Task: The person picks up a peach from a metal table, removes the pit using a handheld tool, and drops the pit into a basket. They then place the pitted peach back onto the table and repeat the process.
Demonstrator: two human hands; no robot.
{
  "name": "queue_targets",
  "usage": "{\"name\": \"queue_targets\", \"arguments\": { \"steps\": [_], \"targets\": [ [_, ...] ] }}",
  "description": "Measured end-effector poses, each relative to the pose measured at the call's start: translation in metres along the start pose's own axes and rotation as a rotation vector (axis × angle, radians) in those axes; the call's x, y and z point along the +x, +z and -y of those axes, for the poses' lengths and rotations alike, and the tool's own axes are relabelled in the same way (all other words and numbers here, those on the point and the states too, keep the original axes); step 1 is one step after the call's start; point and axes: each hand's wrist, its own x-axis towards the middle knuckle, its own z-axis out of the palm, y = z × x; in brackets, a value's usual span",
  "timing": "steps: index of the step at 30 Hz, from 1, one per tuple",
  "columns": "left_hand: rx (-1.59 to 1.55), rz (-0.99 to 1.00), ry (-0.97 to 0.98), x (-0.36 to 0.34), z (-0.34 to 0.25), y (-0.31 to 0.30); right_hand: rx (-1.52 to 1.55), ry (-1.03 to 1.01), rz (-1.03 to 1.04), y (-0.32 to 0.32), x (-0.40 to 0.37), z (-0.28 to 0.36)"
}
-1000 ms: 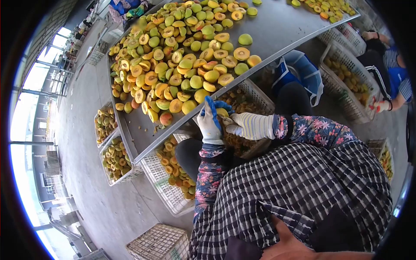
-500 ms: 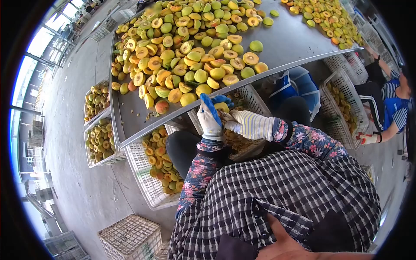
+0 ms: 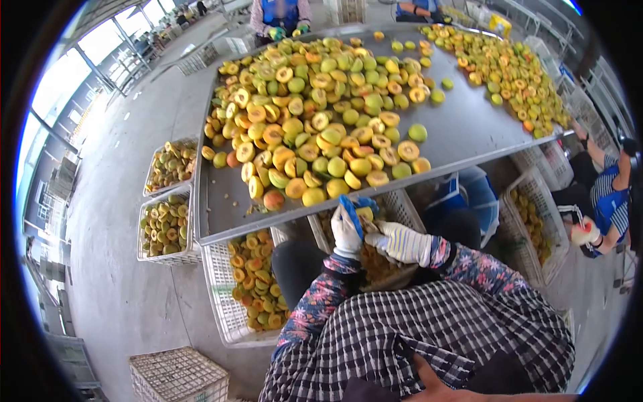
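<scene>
Just past the near edge of a metal table [image 3: 221,224], my left hand [image 3: 348,228], in a white and blue glove, is closed around a yellow-green fruit piece [image 3: 365,214]. My right hand [image 3: 402,242], in a striped knit glove, is closed close beside it; what its fingers grip is hidden. Both hands are above a crate [image 3: 408,213] of fruit pieces between the knees. On the table lies a large heap of halved yellow and green fruit [image 3: 321,127], its nearest pieces just beyond my hands.
Fruit-filled crates stand at the left [image 3: 164,224], below the table [image 3: 224,301] and at the right [image 3: 556,248]. An upturned crate [image 3: 181,375] is at the lower left. A blue-lined bucket [image 3: 475,197] stands under the table. Co-workers are at the right [image 3: 609,194] and far side [image 3: 281,13].
The view has tilted up, so the table and hands appear lower and co-workers show at the far side. My hands remain together at the fruit piece. The right co-worker's gloved hand has shifted.
</scene>
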Motion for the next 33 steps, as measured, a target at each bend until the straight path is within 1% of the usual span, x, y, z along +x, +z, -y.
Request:
{"name": "queue_targets", "arguments": {
  "steps": [2, 3, 4, 5, 7, 10, 12, 13, 14, 15, 16, 17, 18, 20, 21, 24, 26, 28, 29, 30, 31, 33],
  "targets": [
    [0.016, -0.012, -0.017, 0.001, 0.004, -0.004, -0.249, -0.207, -0.008, -0.002, 0.011, -0.020],
    [0.039, -0.036, -0.066, 0.000, 0.001, -0.003, -0.371, -0.310, -0.032, -0.003, 0.016, -0.030],
    [0.051, -0.011, -0.106, 0.001, -0.004, -0.002, -0.511, -0.514, -0.050, -0.005, 0.021, -0.036],
    [0.063, 0.013, -0.148, 0.002, -0.009, 0.000, -0.486, -0.467, -0.039, -0.008, 0.023, -0.041],
    [0.130, 0.046, -0.226, 0.001, -0.019, 0.004, -0.430, -0.366, -0.017, -0.010, 0.014, -0.031],
    [0.117, 0.061, -0.322, 0.007, -0.017, 0.000, -0.605, -0.281, -0.035, -0.007, 0.021, -0.045],
    [0.149, 0.056, -0.328, 0.005, -0.015, -0.001, -0.101, -0.206, 0.052, -0.004, 0.016, -0.045],
    [0.164, 0.054, -0.327, 0.005, -0.016, 0.000, 0.027, -0.121, 0.096, -0.006, 0.014, -0.039],
    [0.139, 0.026, -0.275, 0.004, -0.015, 0.002, 0.153, -0.031, 0.128, -0.008, 0.011, -0.031],
    [0.114, -0.001, -0.228, -0.001, -0.020, 0.010, 0.161, 0.109, 0.159, -0.011, 0.002, -0.011],
    [0.089, -0.027, -0.183, -0.005, -0.022, 0.015, 0.094, 0.077, 0.139, -0.010, 0.001, -0.007],
    [0.125, -0.005, -0.124, -0.003, -0.012, 0.007, 0.025, 0.046, 0.118, -0.009, 0.000, -0.003],
    [0.116, -0.027, -0.117, -0.003, -0.011, 0.008, -0.045, 0.017, 0.094, -0.008, -0.001, 0.001],
    [0.099, -0.073, -0.099, -0.001, -0.011, 0.010, -0.322, -0.495, -0.078, 0.002, 0.022, -0.045],
    [0.105, -0.050, -0.148, 0.000, -0.016, 0.011, -0.385, -0.521, -0.086, 0.003, 0.028, -0.046],
    [0.127, 0.010, -0.281, 0.004, -0.026, 0.009, -0.530, -0.342, 0.028, -0.007, 0.026, -0.050],
    [0.142, 0.039, -0.345, 0.007, -0.024, 0.006, -0.336, -0.607, -0.037, -0.003, 0.039, -0.078],
    [0.138, 0.023, -0.333, 0.004, -0.025, 0.008, -0.117, -0.436, 0.010, 0.000, 0.034, -0.066],
    [0.133, 0.015, -0.320, 0.003, -0.025, 0.009, -0.003, -0.135, 0.087, -0.003, 0.024, -0.053],
    [0.107, -0.015, -0.295, 0.000, -0.026, 0.011, 0.115, 0.168, 0.162, -0.002, 0.007, -0.026],
    [0.081, -0.043, -0.270, -0.004, -0.027, 0.013, 0.126, 0.217, 0.115, -0.001, -0.008, 0.005],
    [0.065, -0.088, -0.228, -0.005, -0.026, 0.016, -0.024, 0.115, 0.082, -0.001, -0.004, 0.000]
  ]
}}
